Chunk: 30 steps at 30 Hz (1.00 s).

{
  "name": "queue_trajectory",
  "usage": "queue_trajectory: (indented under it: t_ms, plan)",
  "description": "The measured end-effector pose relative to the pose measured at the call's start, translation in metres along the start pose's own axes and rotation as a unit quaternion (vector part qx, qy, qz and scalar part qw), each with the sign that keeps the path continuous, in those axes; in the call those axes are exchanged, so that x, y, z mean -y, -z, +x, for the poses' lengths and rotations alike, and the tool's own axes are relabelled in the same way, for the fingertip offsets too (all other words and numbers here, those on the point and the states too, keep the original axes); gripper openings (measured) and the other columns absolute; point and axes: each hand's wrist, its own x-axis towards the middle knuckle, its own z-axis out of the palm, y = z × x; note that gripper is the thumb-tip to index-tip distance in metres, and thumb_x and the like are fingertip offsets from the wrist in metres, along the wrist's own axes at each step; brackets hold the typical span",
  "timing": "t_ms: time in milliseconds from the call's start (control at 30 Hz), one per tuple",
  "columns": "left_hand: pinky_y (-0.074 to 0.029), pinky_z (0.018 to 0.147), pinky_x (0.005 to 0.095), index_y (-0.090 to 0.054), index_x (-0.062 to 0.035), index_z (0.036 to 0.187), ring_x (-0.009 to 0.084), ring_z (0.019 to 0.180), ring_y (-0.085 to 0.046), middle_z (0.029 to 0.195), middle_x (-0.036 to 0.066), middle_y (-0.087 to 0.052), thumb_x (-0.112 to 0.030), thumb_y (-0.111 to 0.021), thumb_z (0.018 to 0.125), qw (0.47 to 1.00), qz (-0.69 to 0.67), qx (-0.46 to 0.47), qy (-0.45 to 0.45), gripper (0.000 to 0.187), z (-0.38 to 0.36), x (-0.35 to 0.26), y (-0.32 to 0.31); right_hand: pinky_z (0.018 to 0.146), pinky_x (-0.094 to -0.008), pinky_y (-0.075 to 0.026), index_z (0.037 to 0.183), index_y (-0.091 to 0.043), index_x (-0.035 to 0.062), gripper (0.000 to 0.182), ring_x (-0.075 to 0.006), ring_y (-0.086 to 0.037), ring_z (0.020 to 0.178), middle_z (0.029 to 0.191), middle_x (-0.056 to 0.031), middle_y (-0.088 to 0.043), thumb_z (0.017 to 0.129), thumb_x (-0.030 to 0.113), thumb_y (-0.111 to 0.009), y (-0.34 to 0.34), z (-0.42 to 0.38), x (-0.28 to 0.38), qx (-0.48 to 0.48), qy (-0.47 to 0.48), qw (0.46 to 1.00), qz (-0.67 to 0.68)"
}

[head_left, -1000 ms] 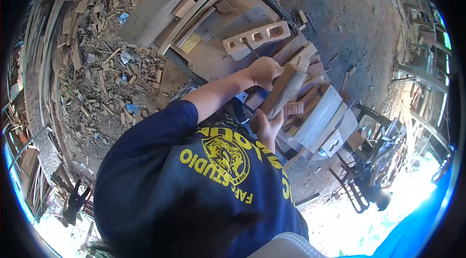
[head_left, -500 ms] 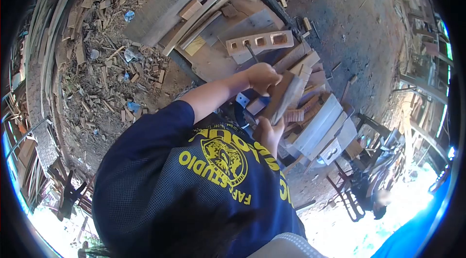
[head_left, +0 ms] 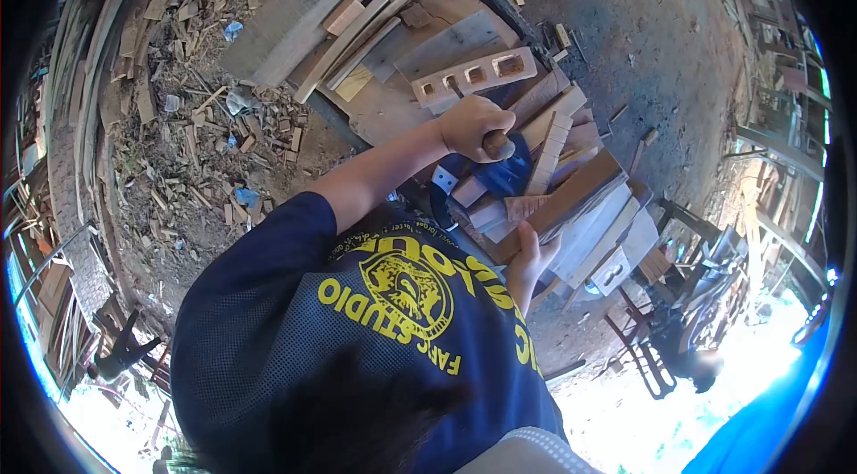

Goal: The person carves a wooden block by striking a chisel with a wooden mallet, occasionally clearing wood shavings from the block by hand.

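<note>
My left hand (head_left: 478,128) is closed around a chisel, whose rounded wooden handle end (head_left: 498,145) shows below the fist. Its thin dark blade points away toward a pale wooden block (head_left: 491,70) with several square holes. My right hand (head_left: 533,253) grips the near end of a thick brown piece of wood (head_left: 580,195), thumb on top. That piece slants up to the right over a grey board (head_left: 595,226). Between the hands sits a dark blue item (head_left: 507,176) that I cannot make out, next to a notched wooden strip (head_left: 551,153).
A large curved grey plank (head_left: 312,14) lies at the far left of the bench. Wood offcuts and scraps (head_left: 201,144) litter the ground on the left. Stacked timber lines both sides. A person (head_left: 669,353) is at the lower right, another (head_left: 123,353) at the lower left.
The brown piece of wood has swung right with my right hand, away from my left fist. My left hand has shifted slightly up and left, exposing the handle end and the blue item.
</note>
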Motion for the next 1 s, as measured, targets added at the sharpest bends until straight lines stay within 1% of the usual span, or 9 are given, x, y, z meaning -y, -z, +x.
queue_trajectory:
  t_ms: [267, 567, 700, 767, 800, 867, 900, 967, 1000]
  plan:
    - [-0.042, 0.048, 0.0418, -0.048, -0.0119, 0.073, 0.0329, 0.054, -0.057, 0.056, 0.008, -0.052, -0.027, -0.075, 0.070, 1.000, -0.017, 0.005, 0.001, 0.031, 0.001, 0.003, -0.010, 0.073, -0.0275, -0.044, 0.113, -0.054, -0.0021, 0.046, -0.0138, -0.054, 0.078, 0.088, -0.0043, -0.057, 0.073, 0.013, -0.071, 0.003, -0.001, -0.020, 0.030, -0.039, 0.999, 0.019]
    - [-0.044, 0.049, 0.0417, -0.050, -0.0120, 0.076, 0.0328, 0.056, -0.060, 0.058, 0.010, -0.054, -0.029, -0.075, 0.071, 0.999, 0.006, -0.010, 0.037, 0.031, 0.001, 0.002, -0.005, 0.078, -0.0286, -0.045, 0.112, -0.055, -0.0029, 0.048, -0.0154, -0.055, 0.083, 0.093, -0.0058, -0.058, 0.070, 0.014, -0.071, -0.003, 0.002, -0.010, 0.003, -0.039, 0.999, -0.017]
    - [-0.044, 0.049, 0.0406, -0.049, -0.0121, 0.073, 0.0330, 0.055, -0.059, 0.058, 0.009, -0.054, -0.029, -0.075, 0.071, 0.996, -0.011, -0.028, 0.086, 0.031, 0.007, 0.000, -0.001, 0.080, -0.0290, -0.045, 0.111, -0.056, -0.0034, 0.048, -0.0155, -0.055, 0.084, 0.095, -0.0059, -0.058, 0.069, 0.014, -0.071, -0.008, 0.000, -0.007, 0.013, -0.038, 0.999, -0.010]
    - [-0.044, 0.049, 0.0400, -0.048, -0.0121, 0.072, 0.0330, 0.055, -0.058, 0.058, 0.009, -0.054, -0.028, -0.075, 0.071, 0.993, -0.029, -0.039, 0.110, 0.032, 0.011, 0.002, 0.002, 0.076, -0.0292, -0.045, 0.105, -0.056, -0.0016, 0.042, -0.0158, -0.056, 0.083, 0.094, -0.0080, -0.059, 0.069, 0.014, -0.071, -0.016, -0.004, 0.008, -0.021, -0.011, 1.000, -0.019]
    - [-0.042, 0.050, 0.0382, -0.046, -0.0117, 0.070, 0.0307, 0.055, -0.055, 0.060, 0.008, -0.052, -0.024, -0.076, 0.068, 0.990, -0.052, -0.040, 0.127, 0.033, 0.014, 0.003, 0.005, 0.076, -0.0292, -0.045, 0.105, -0.056, -0.0016, 0.042, -0.0158, -0.056, 0.083, 0.094, -0.0080, -0.059, 0.069, 0.014, -0.071, -0.017, -0.005, 0.017, -0.020, -0.012, 1.000, -0.020]
    - [-0.040, 0.052, 0.0357, -0.044, -0.0111, 0.070, 0.0265, 0.056, -0.052, 0.063, 0.007, -0.049, -0.019, -0.079, 0.062, 0.983, -0.092, -0.039, 0.156, 0.036, 0.016, 0.007, 0.010, 0.072, -0.0296, -0.044, 0.099, -0.054, 0.0025, 0.037, -0.0162, -0.057, 0.082, 0.092, -0.0097, -0.059, 0.070, 0.015, -0.073, -0.008, -0.006, 0.033, 0.049, 0.108, 0.993, 0.021]
    - [-0.040, 0.052, 0.0357, -0.044, -0.0111, 0.070, 0.0265, 0.056, -0.052, 0.063, 0.007, -0.049, -0.019, -0.079, 0.062, 0.982, -0.096, -0.039, 0.158, 0.036, 0.016, 0.010, 0.011, 0.067, -0.0303, -0.042, 0.091, -0.052, 0.0069, 0.031, -0.0167, -0.058, 0.079, 0.088, -0.0100, -0.059, 0.072, 0.018, -0.073, 0.033, 0.024, 0.015, 0.186, 0.272, 0.938, -0.110]
    - [-0.042, 0.051, 0.0389, -0.044, -0.0120, 0.067, 0.0321, 0.055, -0.056, 0.059, 0.008, -0.052, -0.025, -0.076, 0.068, 0.984, -0.101, -0.027, 0.141, 0.035, 0.018, 0.013, 0.011, 0.069, -0.0321, -0.044, 0.089, -0.051, 0.0085, 0.028, -0.0175, -0.058, 0.078, 0.087, -0.0081, -0.059, 0.072, 0.016, -0.072, -0.039, -0.004, 0.082, 0.038, 0.277, 0.954, 0.111]
    - [-0.043, 0.051, 0.0392, -0.045, -0.0120, 0.067, 0.0322, 0.056, -0.057, 0.060, 0.008, -0.053, -0.026, -0.078, 0.065, 0.985, -0.094, -0.013, 0.146, 0.036, 0.017, 0.014, 0.009, 0.069, -0.0321, -0.044, 0.089, -0.051, 0.0085, 0.028, -0.0175, -0.058, 0.078, 0.087, -0.0081, -0.059, 0.072, 0.016, -0.072, 0.038, -0.019, 0.044, 0.036, 0.279, 0.954, 0.105]
